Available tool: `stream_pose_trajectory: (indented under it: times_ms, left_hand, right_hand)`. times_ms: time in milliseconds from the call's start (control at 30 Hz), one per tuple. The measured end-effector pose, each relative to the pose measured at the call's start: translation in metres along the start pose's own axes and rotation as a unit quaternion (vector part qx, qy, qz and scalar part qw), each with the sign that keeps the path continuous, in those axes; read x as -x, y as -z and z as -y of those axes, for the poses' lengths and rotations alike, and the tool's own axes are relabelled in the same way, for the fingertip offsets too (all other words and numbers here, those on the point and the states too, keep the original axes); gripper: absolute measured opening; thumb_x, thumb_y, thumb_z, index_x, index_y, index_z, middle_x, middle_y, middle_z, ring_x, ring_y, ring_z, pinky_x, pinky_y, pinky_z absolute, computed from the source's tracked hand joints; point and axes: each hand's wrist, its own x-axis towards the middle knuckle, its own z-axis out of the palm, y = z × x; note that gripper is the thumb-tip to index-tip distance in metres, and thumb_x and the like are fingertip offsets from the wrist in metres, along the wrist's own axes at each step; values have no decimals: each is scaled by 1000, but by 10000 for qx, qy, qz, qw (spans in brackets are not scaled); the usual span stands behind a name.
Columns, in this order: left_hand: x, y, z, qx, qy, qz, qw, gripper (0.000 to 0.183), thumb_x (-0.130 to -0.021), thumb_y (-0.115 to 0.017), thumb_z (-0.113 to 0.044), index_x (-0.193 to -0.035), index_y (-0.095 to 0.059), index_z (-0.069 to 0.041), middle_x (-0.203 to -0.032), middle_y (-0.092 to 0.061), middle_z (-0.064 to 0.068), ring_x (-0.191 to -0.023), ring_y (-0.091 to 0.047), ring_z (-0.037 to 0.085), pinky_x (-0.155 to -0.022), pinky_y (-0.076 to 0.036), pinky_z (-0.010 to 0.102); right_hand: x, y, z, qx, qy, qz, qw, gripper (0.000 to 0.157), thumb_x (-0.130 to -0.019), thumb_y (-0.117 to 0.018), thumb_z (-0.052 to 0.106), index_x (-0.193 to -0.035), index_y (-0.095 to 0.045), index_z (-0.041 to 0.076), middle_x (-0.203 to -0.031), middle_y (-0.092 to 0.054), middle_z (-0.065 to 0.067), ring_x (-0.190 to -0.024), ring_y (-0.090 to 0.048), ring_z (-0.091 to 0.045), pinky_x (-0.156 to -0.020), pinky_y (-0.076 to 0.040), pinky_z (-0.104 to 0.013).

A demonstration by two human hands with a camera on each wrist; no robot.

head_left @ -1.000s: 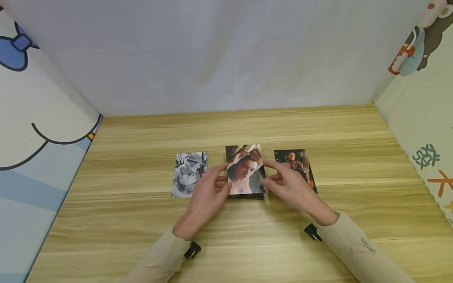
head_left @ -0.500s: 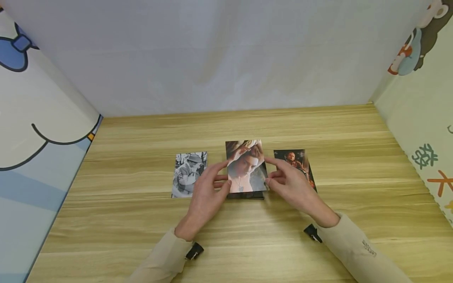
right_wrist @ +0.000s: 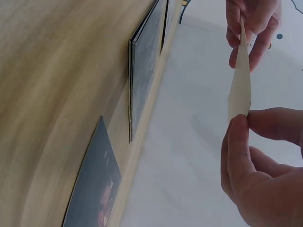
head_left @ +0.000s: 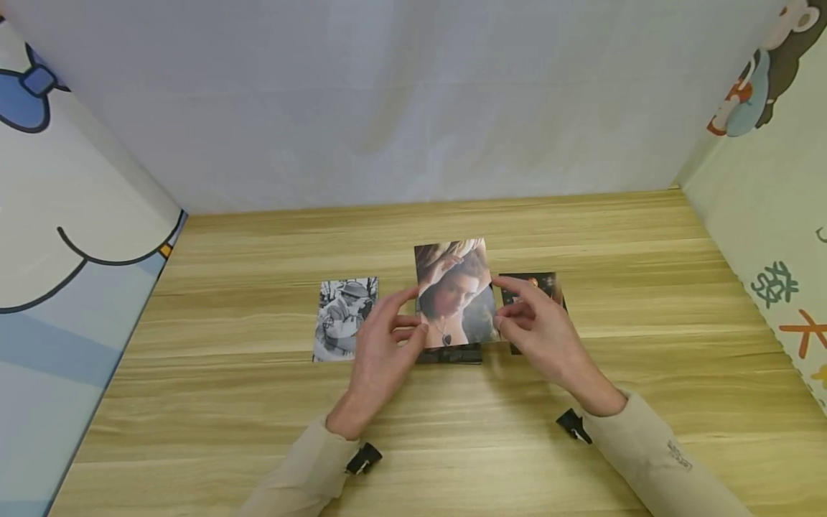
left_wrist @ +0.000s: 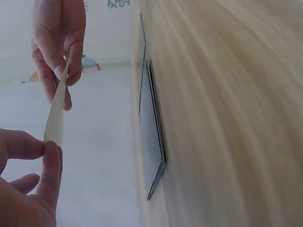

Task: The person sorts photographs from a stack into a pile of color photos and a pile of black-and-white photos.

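A colour photo card showing a person with a raised arm and a pendant is held up above the table. My left hand pinches its left edge between thumb and fingers, while my right hand pinches the right edge. Both wrist views show the card's pale back well apart from the tabletop. Below it lies a small stack of dark cards, mostly hidden in the head view; the right wrist view shows the stack's layered edges.
Left of the stack lies a black-and-white photo card. A dark photo card lies on the right, partly behind my right hand. The wooden table meets a pale back wall and patterned side walls.
Both hands have raised the colour photo card off the stack, with a slight shift to the right. More of the stack's front edge shows beneath it. The two side cards have stayed put.
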Motion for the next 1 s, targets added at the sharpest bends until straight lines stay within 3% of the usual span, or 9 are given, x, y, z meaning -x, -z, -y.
stream_pose_trajectory:
  times_ms: [100,400,667,1000]
  left_hand:
    - [-1,-2,-4,67,43,-64,9999,57,-87,-69,12,-142,-59,1,-132,-62,20,-94,-73,31,-81,-62,25]
    - [-7,-9,-15,291,329,-27,9990,63,-86,-69,12,-146,-53,5,-126,-64,20,-92,-73,31,-78,-62,25]
    - [-10,-17,-22,518,336,44,9981,61,-85,-69,13,-144,-54,7,-124,-64,22,-94,-72,32,-80,-62,24]
    - [-13,-28,-27,798,139,155,9966,58,-86,-66,15,-143,-56,7,-121,-63,22,-94,-72,33,-80,-62,25]
  right_hand:
    - [1,3,2,-57,-40,-34,10000,55,-95,-64,-10,-148,-53,2,-117,-62,-21,-101,-68,-30,-86,-58,-19]
    - [4,14,7,-257,-253,-134,9993,56,-95,-63,-9,-149,-50,-3,-140,-55,-22,-113,-64,-35,-93,-54,-15]
    - [5,22,7,-251,-245,-252,9991,57,-94,-63,-10,-149,-49,-6,-137,-58,-25,-114,-63,-35,-93,-54,-15]
    - [10,33,7,-165,-338,-379,9986,55,-96,-63,-7,-149,-50,-5,-134,-60,-24,-108,-62,-11,-90,-54,-14]
